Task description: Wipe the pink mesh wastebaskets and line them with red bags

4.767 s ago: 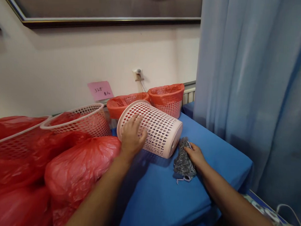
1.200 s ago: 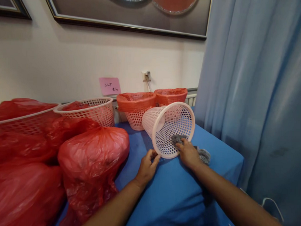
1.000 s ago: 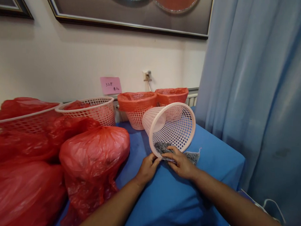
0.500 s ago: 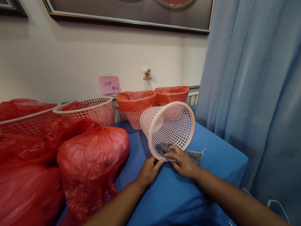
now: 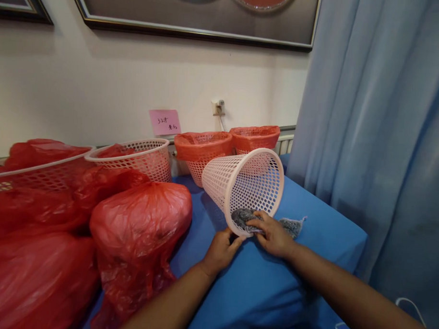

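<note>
dim, soft light; pale glints on the red bags (image 5: pixel 142 212); edges look stretched.

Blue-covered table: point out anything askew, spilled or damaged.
The pale pink basket lies on its side, unlike the two upright red-lined baskets behind it; the left hand holds its rim, so likely deliberate. No spill or damage shows.

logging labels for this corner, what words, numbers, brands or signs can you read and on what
"32", handwritten on the pink card; the mark after it is unclear.
Card's lower line: handwritten, too small to read.
No readable text on the tipped perforated plastic basket, the grey cloth or elsewhere.
</note>
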A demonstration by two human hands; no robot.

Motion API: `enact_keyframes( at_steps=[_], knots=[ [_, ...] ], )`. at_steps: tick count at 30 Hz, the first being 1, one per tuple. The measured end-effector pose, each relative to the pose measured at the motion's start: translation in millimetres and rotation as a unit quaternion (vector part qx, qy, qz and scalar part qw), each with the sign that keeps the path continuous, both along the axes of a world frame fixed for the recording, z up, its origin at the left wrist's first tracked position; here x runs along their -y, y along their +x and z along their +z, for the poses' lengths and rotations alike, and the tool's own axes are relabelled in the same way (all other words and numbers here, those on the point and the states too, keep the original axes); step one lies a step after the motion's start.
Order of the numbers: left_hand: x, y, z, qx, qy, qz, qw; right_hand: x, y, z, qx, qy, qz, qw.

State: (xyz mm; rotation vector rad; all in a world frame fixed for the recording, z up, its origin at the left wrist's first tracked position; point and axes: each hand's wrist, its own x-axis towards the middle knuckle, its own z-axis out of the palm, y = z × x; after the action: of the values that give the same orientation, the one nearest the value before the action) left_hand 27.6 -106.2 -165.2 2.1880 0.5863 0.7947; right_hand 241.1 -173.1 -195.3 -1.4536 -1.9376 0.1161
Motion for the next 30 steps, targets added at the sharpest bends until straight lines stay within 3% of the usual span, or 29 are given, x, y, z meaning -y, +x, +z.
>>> enact_keyframes(
  at_steps=[2,3,5,8,10,12,15,18,20,23,25,27,30],
  knots=[
    [1.4,-1.7,0.8,0.001,0.009,-0.001,1.000,0.5,5.3,-1.5,-0.015,0.009,0.034,0.999],
    [2.8,-2.6,1.9,0.008,0.020,0.008,1.000,-1.5,13.0,-1.8,-0.011,0.011,0.019,1.000],
    [6.5,-3.9,4.7,0.022,0.045,0.035,0.998,-8.3,33.4,-1.4,0.010,0.008,-0.069,0.998],
    [11.6,-4.0,8.1,0.033,0.066,0.069,0.995,-18.2,55.6,0.4,0.038,-0.006,-0.227,0.973],
    [13.0,-2.9,9.0,0.029,0.063,0.073,0.995,-19.5,55.0,1.5,0.055,-0.018,-0.256,0.965],
    [12.9,-1.0,9.0,0.013,0.049,0.050,0.997,-15.1,44.6,2.2,0.072,-0.023,-0.217,0.973],
    [11.1,2.4,7.7,-0.024,0.016,-0.023,0.999,-3.0,26.9,2.0,0.062,-0.005,-0.088,0.994],
    [9.5,4.5,6.3,-0.037,0.004,-0.056,0.998,5.3,21.3,-1.1,0.026,0.011,0.009,1.000],
    [9.5,4.0,6.5,-0.029,0.019,-0.060,0.998,4.8,24.1,-4.0,0.004,0.015,0.016,1.000],
    [11.1,1.0,9.0,-0.003,0.060,-0.031,0.998,-3.1,32.4,-2.0,-0.073,0.056,-0.063,0.994],
    [12.5,-1.0,10.6,0.008,0.081,-0.002,0.997,-9.6,38.1,8.7,-0.159,0.114,-0.136,0.971],
    [13.2,-2.1,11.1,0.006,0.090,0.008,0.996,-15.5,42.7,27.0,-0.263,0.174,-0.180,0.932],
    [13.1,-2.3,10.4,0.001,0.094,0.008,0.996,-24.0,47.8,54.5,-0.418,0.233,-0.156,0.864]
  ],
)
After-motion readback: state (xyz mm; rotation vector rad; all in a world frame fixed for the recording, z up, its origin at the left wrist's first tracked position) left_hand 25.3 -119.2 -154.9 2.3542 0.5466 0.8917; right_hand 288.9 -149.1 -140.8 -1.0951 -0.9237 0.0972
